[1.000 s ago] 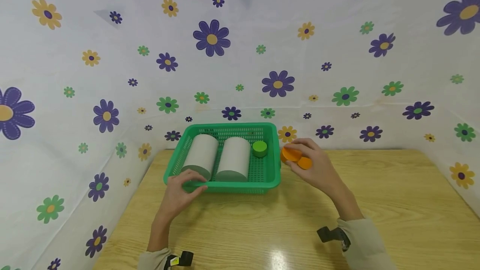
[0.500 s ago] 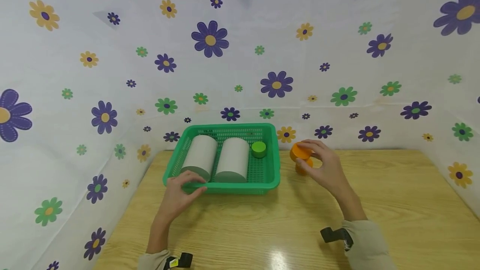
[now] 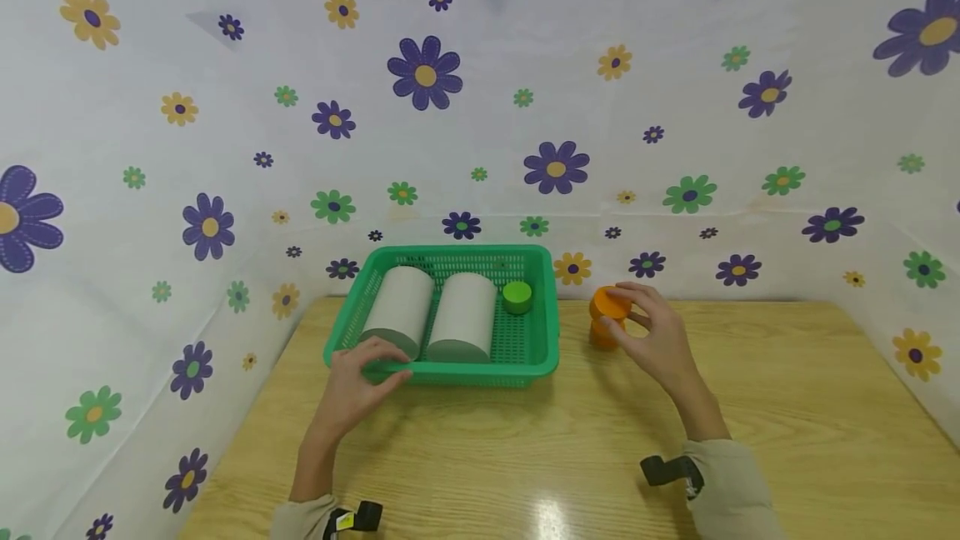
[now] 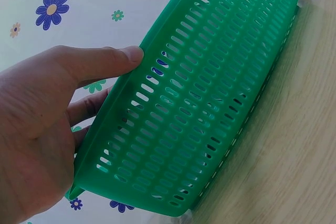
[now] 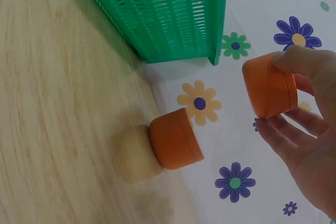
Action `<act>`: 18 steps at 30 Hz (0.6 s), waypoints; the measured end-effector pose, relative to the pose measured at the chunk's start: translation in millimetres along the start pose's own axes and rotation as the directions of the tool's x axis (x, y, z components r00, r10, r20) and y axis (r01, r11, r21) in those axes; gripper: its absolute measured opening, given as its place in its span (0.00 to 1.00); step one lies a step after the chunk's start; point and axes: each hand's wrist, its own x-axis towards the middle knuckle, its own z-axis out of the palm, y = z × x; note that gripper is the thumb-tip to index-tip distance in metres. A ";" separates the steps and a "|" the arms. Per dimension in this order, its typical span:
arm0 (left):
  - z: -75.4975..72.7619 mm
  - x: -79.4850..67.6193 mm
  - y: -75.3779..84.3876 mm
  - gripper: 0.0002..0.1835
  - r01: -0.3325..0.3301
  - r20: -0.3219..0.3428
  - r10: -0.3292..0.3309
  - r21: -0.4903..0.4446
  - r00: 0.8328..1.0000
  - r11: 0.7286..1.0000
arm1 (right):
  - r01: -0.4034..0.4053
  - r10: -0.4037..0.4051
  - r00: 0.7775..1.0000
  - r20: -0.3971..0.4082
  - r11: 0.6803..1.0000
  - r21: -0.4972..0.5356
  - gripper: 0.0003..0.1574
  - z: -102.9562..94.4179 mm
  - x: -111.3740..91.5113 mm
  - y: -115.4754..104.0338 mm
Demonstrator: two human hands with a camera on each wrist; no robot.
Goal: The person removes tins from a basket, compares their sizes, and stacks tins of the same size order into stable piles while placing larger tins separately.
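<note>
In the head view, my left hand [image 3: 354,394] holds the front left rim of a green perforated plastic basket [image 3: 487,370], thumb outside it in the left wrist view. Lying in the basket are two white cylinders, a left one [image 3: 399,307] and a right one [image 3: 462,317], beside a small round green pot [image 3: 517,297]. My right hand [image 3: 660,344] pinches a small orange lidded pot [image 5: 268,86] between thumb and fingers, to the right of the basket. A second orange pot [image 5: 175,139] stands on the table below it; the right wrist view shows a gap between the two.
The wooden table [image 3: 480,457] extends in front of the basket and to its right. A white cloth [image 3: 480,132] printed with flowers hangs behind and at the sides, close to the basket's back edge.
My right hand has moved right, away from the basket's side, carrying the orange pot to above the second one. The left hand stays on the basket rim.
</note>
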 end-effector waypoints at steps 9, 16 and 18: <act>-0.5 -1.6 0.8 0.08 0.007 0.001 -0.007 0.003 1.000 1.000 | -0.044 0.044 0.998 -0.034 0.999 0.011 0.24 6.9 -4.4 15.3; -0.5 -0.2 1.6 0.11 0.018 -0.009 -0.019 -0.004 1.000 1.000 | -0.104 0.104 0.993 -0.051 0.995 0.002 0.21 9.5 -8.1 23.9; -0.8 0.3 2.1 0.11 0.022 -0.006 -0.022 -0.001 1.000 1.000 | -0.119 0.119 0.992 -0.049 0.993 -0.004 0.21 9.8 -9.2 24.8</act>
